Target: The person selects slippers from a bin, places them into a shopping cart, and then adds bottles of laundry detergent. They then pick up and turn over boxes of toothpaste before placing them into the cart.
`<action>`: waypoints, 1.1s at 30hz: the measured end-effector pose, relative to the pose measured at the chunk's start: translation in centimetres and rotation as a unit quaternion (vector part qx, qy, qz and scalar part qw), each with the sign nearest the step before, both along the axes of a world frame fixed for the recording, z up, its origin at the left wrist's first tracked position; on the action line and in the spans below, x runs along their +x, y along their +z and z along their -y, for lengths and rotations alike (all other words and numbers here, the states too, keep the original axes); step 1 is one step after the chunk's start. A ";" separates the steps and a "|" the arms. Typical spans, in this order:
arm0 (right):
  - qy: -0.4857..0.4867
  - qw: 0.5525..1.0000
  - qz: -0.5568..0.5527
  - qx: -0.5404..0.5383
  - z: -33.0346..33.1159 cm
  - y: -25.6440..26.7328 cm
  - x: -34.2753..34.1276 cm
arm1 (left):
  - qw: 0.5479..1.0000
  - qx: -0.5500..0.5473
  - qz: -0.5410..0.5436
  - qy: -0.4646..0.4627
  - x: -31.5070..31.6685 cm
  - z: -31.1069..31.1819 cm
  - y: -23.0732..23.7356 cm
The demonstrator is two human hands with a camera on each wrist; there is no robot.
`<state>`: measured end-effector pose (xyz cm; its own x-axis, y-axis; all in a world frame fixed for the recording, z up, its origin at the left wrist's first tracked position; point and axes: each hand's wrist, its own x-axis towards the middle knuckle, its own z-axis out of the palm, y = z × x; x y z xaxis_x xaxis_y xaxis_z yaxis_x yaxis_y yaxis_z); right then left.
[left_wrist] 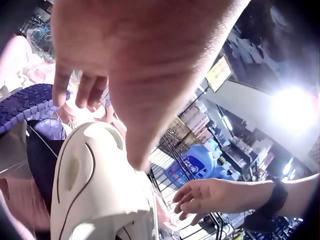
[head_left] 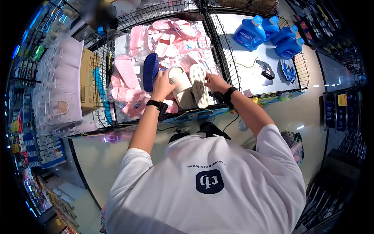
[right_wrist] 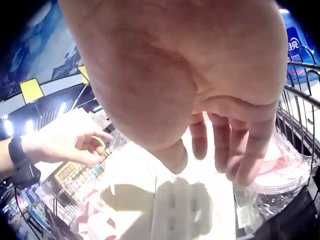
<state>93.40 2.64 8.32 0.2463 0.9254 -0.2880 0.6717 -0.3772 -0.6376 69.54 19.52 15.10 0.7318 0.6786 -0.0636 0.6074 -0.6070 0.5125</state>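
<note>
Two cream slippers lie side by side on a pile of pink ones in a wire-sided bin. The left cream slipper [head_left: 183, 96] is upright; the right one [head_left: 200, 89] has its grooved sole up. My left hand [head_left: 163, 85] is at the upright slipper's left side, its thumb over the strap and its fingers loosely spread in the left wrist view. At the outer edge of the upturned slipper is my right hand [head_left: 216, 82], with relaxed fingers bent above it and a gap to the thumb. A navy slipper [head_left: 150, 73] stands just left of my left hand.
Pink slippers [head_left: 126, 72] in clear plastic surround the cream pair. A black wire divider [head_left: 223, 50] separates this bin from one with several blue detergent bottles [head_left: 249, 35]. A cardboard box [head_left: 89, 80] stands to the left. The bin's front edge runs close below both wrists.
</note>
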 end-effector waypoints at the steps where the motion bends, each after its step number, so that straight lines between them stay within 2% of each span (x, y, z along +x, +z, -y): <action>1: -0.005 0.999 0.029 -0.014 -1.0 0.3 0.2 | 1.000 -0.002 -0.003 0.002 0.2 0.1 -0.1; 2: -0.029 0.999 0.021 -0.016 -1.7 0.4 0.3 | 0.997 0.031 0.006 -0.072 0.7 0.4 -0.4; 3: -0.038 0.999 -0.017 -0.024 -3.0 -3.2 1.0 | 0.988 0.060 0.016 -0.145 1.1 0.9 -0.8; 4: -0.052 0.998 0.007 -0.019 -3.3 -3.2 0.3 | 0.981 0.085 0.007 -0.172 1.7 1.3 -1.5; 5: -0.066 0.997 0.032 -0.012 -4.1 -3.3 -0.4 | 0.983 0.083 0.003 -0.167 2.1 1.7 -2.1; 6: -0.041 0.997 0.035 -0.054 -4.9 -2.3 -0.4 | 0.984 0.073 -0.039 -0.155 2.4 2.3 -2.2; 7: -0.012 0.994 0.091 -0.056 -5.4 -1.4 -0.9 | 0.985 0.063 -0.081 -0.142 2.7 2.6 -2.5; 9: 0.069 0.975 0.213 0.009 -6.6 -2.3 -0.5 | 0.986 0.062 -0.107 -0.115 2.5 2.9 -3.3; 10: 0.114 0.974 0.195 -0.006 -7.5 -1.0 0.0 | 0.987 0.058 -0.111 -0.097 2.3 3.0 -3.4; 11: 0.146 0.963 0.228 -0.010 -7.7 0.5 0.3 | 0.988 0.056 -0.116 -0.080 2.0 3.1 -3.3; 13: 0.194 0.957 0.215 0.028 -9.6 -2.8 2.4 | 0.988 0.038 -0.138 -0.059 1.2 3.4 -2.8; 14: 0.242 0.960 0.141 0.017 -10.8 -4.7 3.7 | 0.993 0.030 -0.111 -0.031 0.3 3.6 -2.4; 15: 0.241 0.960 0.141 0.020 -10.6 -3.6 4.0 | 0.996 0.022 -0.083 -0.004 -0.6 3.6 -2.0; 17: 0.201 0.978 -0.062 0.009 -9.5 1.0 4.1 | 0.996 -0.037 -0.027 0.083 -3.4 2.6 -2.7; 19: 0.213 0.977 -0.027 0.009 -8.3 2.9 4.4 | 0.984 -0.030 0.005 0.176 -6.4 1.7 -2.1; 21: 0.139 0.989 -0.042 -0.010 -6.3 6.2 5.3 | 0.952 -0.048 0.063 0.297 -9.2 0.9 -1.8; 22: 0.090 0.992 -0.084 0.025 -5.3 6.5 6.3 | 0.936 -0.070 0.139 0.316 -10.6 0.1 -2.6; 23: 0.040 0.989 -0.125 0.061 -4.4 6.9 7.2 | 0.914 -0.091 0.214 0.331 -11.7 -0.8 -3.5; 24: -0.017 0.984 -0.160 0.080 -3.2 9.7 7.0 | 0.898 -0.135 0.242 0.342 -12.7 -1.7 -4.4; 25: -0.068 0.967 -0.233 0.077 -2.8 9.6 8.1 | 0.877 -0.175 0.292 0.339 -12.6 -1.8 -3.6; 27: -0.119 0.909 -0.357 0.177 -1.7 10.0 8.7 | 0.844 -0.237 0.336 0.346 -12.1 -1.8 -2.3; 29: -0.142 0.874 -0.426 0.185 -0.9 10.8 8.2 | 0.835 -0.256 0.348 0.340 -11.9 -2.4 -3.9; 30: -0.147 0.875 -0.424 0.180 -0.8 10.4 8.0 | 0.828 -0.278 0.352 0.337 -11.6 -2.7 -4.5; 31: -0.154 0.870 -0.433 0.179 -0.8 10.4 7.2 | 0.810 -0.315 0.371 0.329 -10.4 -1.8 -2.9; 33: -0.160 0.871 -0.431 0.172 -0.7 10.4 5.2 | 0.806 -0.341 0.407 0.262 -8.7 -1.2 -2.7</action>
